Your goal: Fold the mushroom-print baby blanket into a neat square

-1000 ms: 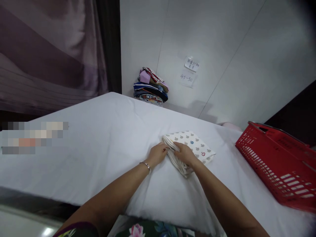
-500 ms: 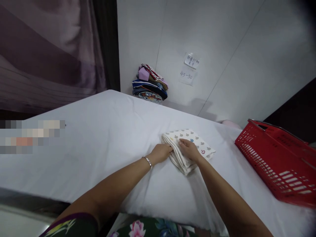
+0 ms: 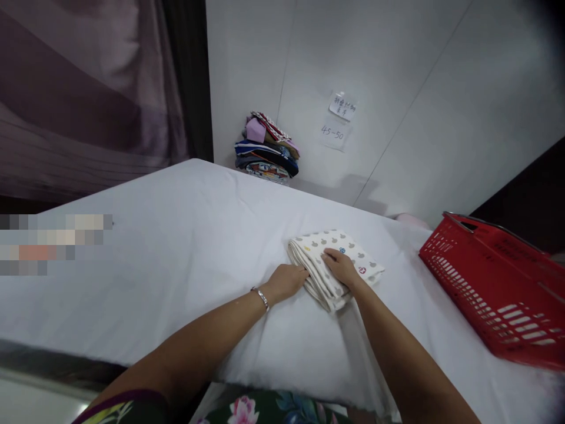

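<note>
A folded white cloth (image 3: pixel 320 242) with grey mushroom-like prints and a few coloured ones lies in several layers on the white-covered table (image 3: pixel 212 235). At its left folded edge my left hand (image 3: pixel 288 281), with a bracelet at the wrist, is closed on the layers; the fingertips are tucked in and partly hidden. My right hand (image 3: pixel 342 268) lies on top of the cloth, palm down, its fingers stretched out over the print. The underside of the cloth cannot be seen.
A red plastic basket (image 3: pixel 485 282) with a metal handle stands at the right. Folded garments (image 3: pixel 267 150) are stacked by the wall at the table's far edge. Paper notes (image 3: pixel 338 121) hang on the wall. A curtain (image 3: pixel 88 88) covers the left; a blurred patch (image 3: pixel 48 241) lies below it.
Both hands stay at the cloth, and its fold looks the same. My left hand has barely shifted; the whole view has moved slightly.
</note>
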`<state>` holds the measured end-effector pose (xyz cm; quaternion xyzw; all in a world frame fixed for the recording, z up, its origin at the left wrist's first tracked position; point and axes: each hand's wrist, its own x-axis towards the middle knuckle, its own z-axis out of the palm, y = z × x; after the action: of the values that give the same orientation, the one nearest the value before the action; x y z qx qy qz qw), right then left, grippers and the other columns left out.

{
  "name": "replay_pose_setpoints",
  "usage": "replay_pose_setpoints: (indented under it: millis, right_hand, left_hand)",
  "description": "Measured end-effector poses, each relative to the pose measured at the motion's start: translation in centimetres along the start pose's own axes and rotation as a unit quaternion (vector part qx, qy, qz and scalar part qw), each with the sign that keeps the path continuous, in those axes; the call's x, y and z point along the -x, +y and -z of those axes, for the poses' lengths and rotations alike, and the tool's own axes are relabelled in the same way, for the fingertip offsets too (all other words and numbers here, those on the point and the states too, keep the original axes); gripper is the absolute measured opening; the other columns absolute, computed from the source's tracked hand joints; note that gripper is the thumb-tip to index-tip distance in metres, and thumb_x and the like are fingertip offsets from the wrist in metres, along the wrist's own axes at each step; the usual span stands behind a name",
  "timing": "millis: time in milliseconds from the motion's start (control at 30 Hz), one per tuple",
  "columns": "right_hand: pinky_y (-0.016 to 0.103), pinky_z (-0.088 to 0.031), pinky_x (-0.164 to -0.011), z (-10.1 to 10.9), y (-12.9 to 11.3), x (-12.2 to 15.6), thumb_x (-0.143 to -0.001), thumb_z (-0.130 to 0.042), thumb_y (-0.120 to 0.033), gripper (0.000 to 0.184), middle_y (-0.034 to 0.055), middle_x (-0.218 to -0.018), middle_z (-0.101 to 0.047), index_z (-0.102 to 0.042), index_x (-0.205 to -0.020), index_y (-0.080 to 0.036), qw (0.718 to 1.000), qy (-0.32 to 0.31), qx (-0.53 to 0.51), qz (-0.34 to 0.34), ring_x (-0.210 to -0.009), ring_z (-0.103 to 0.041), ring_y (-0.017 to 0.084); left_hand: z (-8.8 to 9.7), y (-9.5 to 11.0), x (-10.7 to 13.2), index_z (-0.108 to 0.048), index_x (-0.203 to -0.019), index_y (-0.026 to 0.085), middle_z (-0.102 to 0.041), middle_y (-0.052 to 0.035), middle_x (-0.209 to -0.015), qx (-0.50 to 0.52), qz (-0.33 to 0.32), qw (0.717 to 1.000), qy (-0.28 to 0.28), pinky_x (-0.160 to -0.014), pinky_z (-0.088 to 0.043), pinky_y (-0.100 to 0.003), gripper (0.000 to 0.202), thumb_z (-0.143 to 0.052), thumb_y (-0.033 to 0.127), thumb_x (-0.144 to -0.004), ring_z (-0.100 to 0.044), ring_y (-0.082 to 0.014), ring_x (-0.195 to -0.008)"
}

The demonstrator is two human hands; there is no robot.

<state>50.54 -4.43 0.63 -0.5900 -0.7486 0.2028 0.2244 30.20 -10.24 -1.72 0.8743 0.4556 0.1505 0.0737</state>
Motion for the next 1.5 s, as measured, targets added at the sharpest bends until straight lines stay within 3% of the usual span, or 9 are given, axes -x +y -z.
replay_pose_setpoints:
  millis: [167,333,533,800,1033,1233,1500]
  right_hand:
    - [0.035,-0.039,-0.098,0.5,-1.5,1.4,-0.083,-0.049,-0.042,0.04,0.0064,-0.12,-0.061,-0.061,-0.114,-0.02,1.0,0.008,-0.011,-0.012,-0.112,-0.054,0.021]
    - [0.039,-0.036,-0.099,0.2,-3.9,4.8,-0.077,-0.059,-0.044,0.048,0.0095,-0.123,-0.057,-0.059,-0.119,-0.02,0.992,-0.026,0.106,0.07,-0.116,-0.048,0.026]
    - [0.035,-0.041,-0.092,0.5,-5.0,5.8,-0.077,-0.05,-0.019,0.052,0.0115,-0.121,-0.059,-0.051,-0.129,-0.017,0.979,-0.06,0.185,0.053,-0.11,-0.053,0.026]
    - [0.031,-0.042,-0.092,1.1,-4.2,5.1,-0.074,-0.049,-0.018,0.049,0.0045,-0.116,-0.065,-0.059,-0.122,-0.021,0.995,-0.053,0.078,0.008,-0.106,-0.059,0.022]
    - [0.027,-0.046,-0.073,1.2,-4.2,4.9,-0.077,-0.049,-0.024,0.031,-0.001,-0.088,-0.071,-0.07,-0.099,-0.025,0.998,-0.052,0.007,0.029,-0.078,-0.063,0.018]
    - [0.026,-0.045,-0.069,1.1,-4.1,4.8,-0.077,-0.049,-0.024,0.032,-0.0023,-0.085,-0.071,-0.07,-0.102,-0.027,0.998,-0.055,-0.029,0.02,-0.077,-0.062,0.017]
    - [0.026,-0.047,-0.07,1.1,-3.6,4.6,-0.077,-0.05,-0.024,0.032,-0.0014,-0.085,-0.071,-0.07,-0.102,-0.024,0.996,-0.058,-0.073,0.011,-0.079,-0.063,0.018]
  left_hand:
    - [-0.5,0.1,0.1,-0.058,-0.081,0.019,-0.062,-0.0046,-0.085,0.01,0.01,1.0,0.009,-0.061,-0.038,-0.027,0.022,-0.038,0.02,-0.09,-0.058,-0.0174,-0.076]
    - [-0.3,0.2,0.1,-0.059,-0.084,0.02,-0.063,-0.0039,-0.086,0.047,0.029,0.998,0.011,-0.063,-0.039,-0.026,0.02,-0.04,0.022,-0.089,-0.058,-0.0164,-0.078]
    - [0.2,0.2,0.4,-0.061,-0.095,0.023,-0.065,-0.0019,-0.092,0.051,0.026,0.998,0.012,-0.064,-0.038,-0.024,0.022,-0.041,0.019,-0.087,-0.059,-0.0158,-0.083]
    - [0.4,0.5,0.6,-0.061,-0.09,0.022,-0.064,-0.0034,-0.091,0.05,0.038,0.998,0.007,-0.067,-0.041,-0.025,0.022,-0.04,0.019,-0.088,-0.058,-0.0166,-0.083]
    - [-0.3,0.4,0.3,-0.062,-0.091,0.02,-0.06,-0.0064,-0.102,-0.019,-0.004,0.999,0.05,-0.069,-0.042,-0.029,0.025,-0.037,0.018,-0.089,-0.054,-0.021,-0.095]
    - [-0.6,0.2,0.3,-0.061,-0.096,0.019,-0.054,-0.0061,-0.121,-0.014,-0.051,0.997,0.063,-0.08,-0.043,-0.031,0.028,-0.035,0.012,-0.089,-0.052,-0.0208,-0.105]
    - [-1.5,-0.3,0.2,-0.059,-0.102,0.019,-0.056,-0.0051,-0.123,-0.034,-0.061,0.995,0.068,-0.079,-0.045,-0.031,0.029,-0.033,0.014,-0.09,-0.055,-0.0207,-0.103]
